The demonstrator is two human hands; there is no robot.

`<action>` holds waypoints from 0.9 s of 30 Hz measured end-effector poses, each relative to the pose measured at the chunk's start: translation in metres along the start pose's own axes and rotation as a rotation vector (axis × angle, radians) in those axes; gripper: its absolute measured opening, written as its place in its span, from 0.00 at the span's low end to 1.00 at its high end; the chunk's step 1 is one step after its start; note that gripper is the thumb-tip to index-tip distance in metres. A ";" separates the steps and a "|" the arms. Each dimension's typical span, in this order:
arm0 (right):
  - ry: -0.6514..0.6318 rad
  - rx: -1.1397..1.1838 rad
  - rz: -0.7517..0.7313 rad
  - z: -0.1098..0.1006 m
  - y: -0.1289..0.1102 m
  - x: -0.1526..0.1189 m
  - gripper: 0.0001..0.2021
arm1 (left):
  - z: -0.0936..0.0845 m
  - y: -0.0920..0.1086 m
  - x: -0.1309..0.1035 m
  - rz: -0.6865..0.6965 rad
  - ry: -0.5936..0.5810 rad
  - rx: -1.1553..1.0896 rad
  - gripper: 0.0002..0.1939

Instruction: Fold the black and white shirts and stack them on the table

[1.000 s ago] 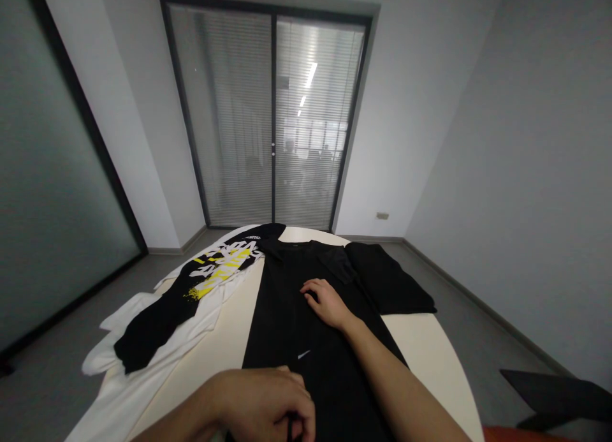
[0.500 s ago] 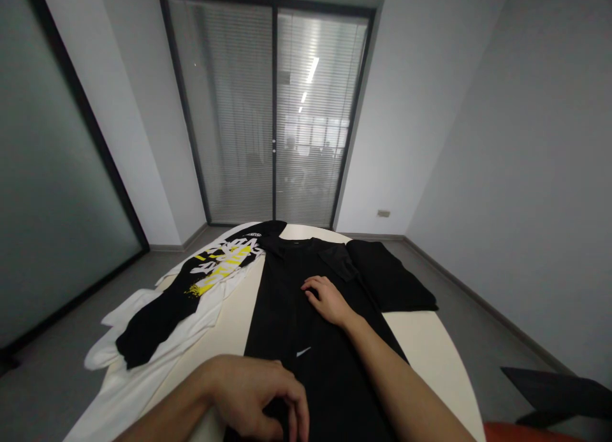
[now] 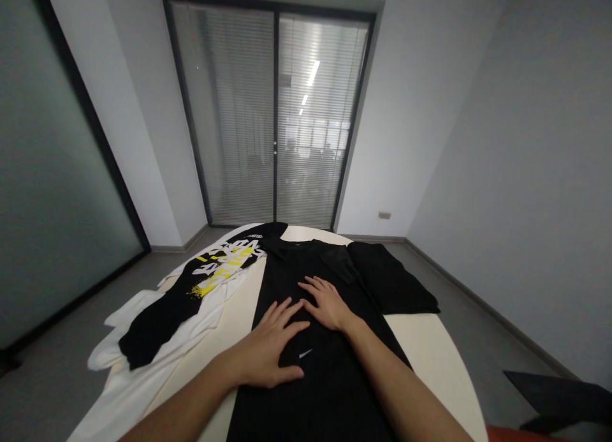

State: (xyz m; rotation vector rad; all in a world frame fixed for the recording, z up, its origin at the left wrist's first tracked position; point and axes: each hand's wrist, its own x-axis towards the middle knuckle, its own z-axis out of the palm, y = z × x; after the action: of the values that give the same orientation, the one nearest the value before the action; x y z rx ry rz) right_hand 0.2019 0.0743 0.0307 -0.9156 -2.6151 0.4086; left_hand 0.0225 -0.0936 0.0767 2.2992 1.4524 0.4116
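Note:
A black T-shirt with a small light swoosh lies spread out over the middle of the table, its collar at the far end. My left hand rests on its left side, fingers spread, left of the swoosh. Further up the shirt, my right hand lies with its fingers apart, the fingertips of both hands close together. Neither hand holds anything.
Left on the pale table lies a black, white and yellow printed garment with white cloth hanging over the edge. A folded black garment is at the right. Behind stands a glass door with blinds.
My left hand has moved up and forward from the near edge onto the shirt, and its curled fingers have spread. My right hand has stayed nearly in place, its fingers slightly more spread.

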 end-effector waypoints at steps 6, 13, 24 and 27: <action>-0.022 -0.014 0.010 0.003 -0.006 -0.007 0.25 | 0.005 -0.008 0.000 -0.015 -0.003 0.007 0.38; -0.040 -0.025 0.003 -0.002 -0.017 -0.027 0.25 | 0.015 -0.019 0.009 -0.142 0.244 0.157 0.31; 0.038 -0.202 0.086 -0.013 -0.042 0.042 0.15 | 0.026 -0.031 0.012 -0.307 0.190 0.209 0.39; 0.085 -0.210 0.134 -0.006 -0.054 0.078 0.14 | 0.025 -0.029 0.014 -0.345 0.172 0.221 0.42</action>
State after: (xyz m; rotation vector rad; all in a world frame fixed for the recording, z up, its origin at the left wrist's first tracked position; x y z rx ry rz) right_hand 0.1183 0.0846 0.0737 -1.1544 -2.5622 0.1253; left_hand 0.0163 -0.0742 0.0413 2.1533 2.0279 0.3683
